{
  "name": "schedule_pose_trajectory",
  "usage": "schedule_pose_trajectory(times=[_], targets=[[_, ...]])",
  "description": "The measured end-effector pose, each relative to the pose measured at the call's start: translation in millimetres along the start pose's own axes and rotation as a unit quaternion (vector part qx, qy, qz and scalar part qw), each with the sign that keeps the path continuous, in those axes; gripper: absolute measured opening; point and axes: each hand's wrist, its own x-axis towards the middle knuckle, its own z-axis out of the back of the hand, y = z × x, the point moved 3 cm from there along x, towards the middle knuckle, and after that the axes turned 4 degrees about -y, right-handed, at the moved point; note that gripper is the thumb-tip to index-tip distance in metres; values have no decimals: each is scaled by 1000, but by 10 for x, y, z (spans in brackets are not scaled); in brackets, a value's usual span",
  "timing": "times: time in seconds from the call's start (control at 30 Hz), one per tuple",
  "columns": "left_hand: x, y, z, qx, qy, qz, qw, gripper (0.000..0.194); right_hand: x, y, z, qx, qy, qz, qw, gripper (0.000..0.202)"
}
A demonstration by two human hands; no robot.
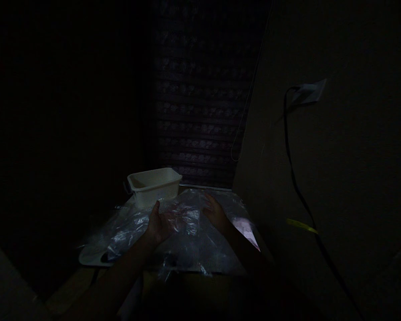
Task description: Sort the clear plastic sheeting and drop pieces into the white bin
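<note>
Single head-worn camera, looking forward and down across nearby table (pixel 87 260) toward patterned blind (pixel 195 107) beyond.

The site appeared to be a small, very dimly lit room, most likely in a home. A floral-banded curtain or blind (pixel 194 111), with a looped pull cord (pixel 232 154) at its side, covered the far end. A plain wall (pixel 354 156) on the right carried an electrical outlet (pixel 309 92), from which a dark cable (pixel 289 151) hung. A compact bench (pixel 88 259) and a household-type plastic tub (pixel 158 191) supported this classification. The room's exact function could not be determined.
</note>
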Motion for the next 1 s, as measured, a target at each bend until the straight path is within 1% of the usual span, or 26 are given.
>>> schedule_pose_trajectory(times=[0.03, 0.07, 0.1, 0.13, 0.17, 0.2, 0.23, 0.3, 0.37, 0.4, 0.47, 0.53, 0.57, 0.63, 0.73, 0.9, 1.0], targets=[[-1, -4, -12, -3, 13, -6, 1000, 57, 4, -74, -11, 49, 0, -83, 995, 30], [-2, -2, -26, -5, 26, -8, 1000, 57, -5, -136, -32, 92, 16, -164, 982, 22], [-5, 4, -42, -4, 38, -4, 999, 58, -23, -179, -59, 128, 46, -231, 963, 19], [-10, 13, -58, -2, 46, 3, 999, 58, -44, -202, -87, 157, 81, -276, 945, 22], [-15, 21, -76, 3, 51, 9, 999, 58, -63, -211, -109, 176, 113, -299, 931, 24], [-22, 29, -93, 9, 54, 15, 998, 58, -74, -211, -120, 183, 132, -302, 926, 23], [-29, 35, -110, 17, 56, 20, 998, 59, -77, -209, -124, 182, 138, -290, 929, 21], [-37, 41, -132, 42, 53, 28, 997, 59, -67, -212, -112, 158, 123, -253, 947, 14], [-26, 45, -125, 78, 38, 33, 996, 55, -53, -231, -89, 124, 98, -233, 960, 14], [-12, 47, -107, 100, 25, 32, 994, 49, -47, -243, -74, 111, 89, -229, 963, 15], [32, 47, -52, 147, -8, 8, 989, 31, -38, -257, -45, 98, 84, -225, 966, 17], [82, 50, 8, 188, -38, -28, 981, 17, -34, -260, -14, 99, 92, -220, 966, 17], [103, 54, 34, 205, -48, -45, 977, 13, -34, -260, 2, 100, 98, -217, 966, 17], [135, 67, 69, 227, -58, -66, 970, 12, -30, -258, 35, 103, 103, -213, 966, 17], [159, 81, 99, 240, -57, -81, 966, 12, -20, -246, 70, 108, 105, -208, 967, 16], [165, 78, 145, 282, -60, -73, 955, 22, -20, -196, 101, 119, 105, -222, 962, 14], [146, 66, 137, 289, -65, -70, 953, 22, -22, -188, 127, 133, 116, -225, 958, 13]])
